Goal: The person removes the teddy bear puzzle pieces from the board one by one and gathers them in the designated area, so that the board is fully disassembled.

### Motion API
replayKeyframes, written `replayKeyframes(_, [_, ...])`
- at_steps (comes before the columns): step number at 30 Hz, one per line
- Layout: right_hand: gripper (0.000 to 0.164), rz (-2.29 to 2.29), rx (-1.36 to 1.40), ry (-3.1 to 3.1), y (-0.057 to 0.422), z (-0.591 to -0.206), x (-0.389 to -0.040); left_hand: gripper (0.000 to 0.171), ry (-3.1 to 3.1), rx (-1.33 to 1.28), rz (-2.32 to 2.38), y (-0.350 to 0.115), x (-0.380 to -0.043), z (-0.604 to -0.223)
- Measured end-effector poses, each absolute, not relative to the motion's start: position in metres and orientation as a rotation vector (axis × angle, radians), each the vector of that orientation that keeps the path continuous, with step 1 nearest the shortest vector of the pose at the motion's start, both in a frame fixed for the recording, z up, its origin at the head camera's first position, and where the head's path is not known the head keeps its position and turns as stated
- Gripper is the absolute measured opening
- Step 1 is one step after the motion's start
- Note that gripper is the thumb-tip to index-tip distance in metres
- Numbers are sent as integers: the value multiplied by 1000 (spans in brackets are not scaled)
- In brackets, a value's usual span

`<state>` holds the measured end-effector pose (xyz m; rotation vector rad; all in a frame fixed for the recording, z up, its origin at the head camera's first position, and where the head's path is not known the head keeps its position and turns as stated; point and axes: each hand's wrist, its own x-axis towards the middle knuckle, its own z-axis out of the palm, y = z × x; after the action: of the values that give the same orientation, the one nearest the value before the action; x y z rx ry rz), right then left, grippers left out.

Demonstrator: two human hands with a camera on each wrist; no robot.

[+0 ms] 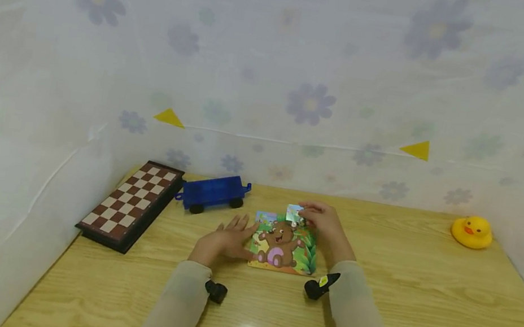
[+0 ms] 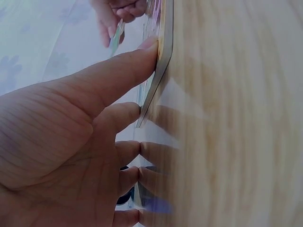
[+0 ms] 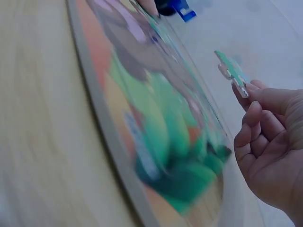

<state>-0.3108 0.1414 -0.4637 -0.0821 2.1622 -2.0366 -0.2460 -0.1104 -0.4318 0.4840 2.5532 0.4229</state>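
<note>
A bear jigsaw puzzle [image 1: 282, 247] lies flat on the table, showing a brown bear among green leaves. My right hand [image 1: 326, 224] pinches a puzzle piece [image 1: 293, 213] between thumb and fingers above the puzzle's far edge. In the right wrist view the piece [image 3: 232, 73] is raised and tilted, apart from the puzzle. My left hand [image 1: 231, 239] lies at the puzzle's left side with fingers spread. Its thumb [image 2: 128, 66] touches the puzzle's edge in the left wrist view, and the other fingertips rest on the tabletop.
A folded chessboard [image 1: 132, 203] lies at the left, beside a blue toy wagon [image 1: 213, 193] with black wheels. A yellow rubber duck [image 1: 472, 232] sits at the far right corner. White flowered sheeting [image 1: 266, 72] encloses the wooden table [image 1: 425, 304] at the back and sides.
</note>
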Motion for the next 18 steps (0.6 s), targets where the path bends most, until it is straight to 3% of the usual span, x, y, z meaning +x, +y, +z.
replayKeyframes(10, [36,-1790,-37,2450,208,-466,-326,86,2552,476,401,-111,-248,-432])
replayKeyframes(18, [36,-1792,26,2473,231,-469,-329,85,2546,475,420,-112,-248,-435])
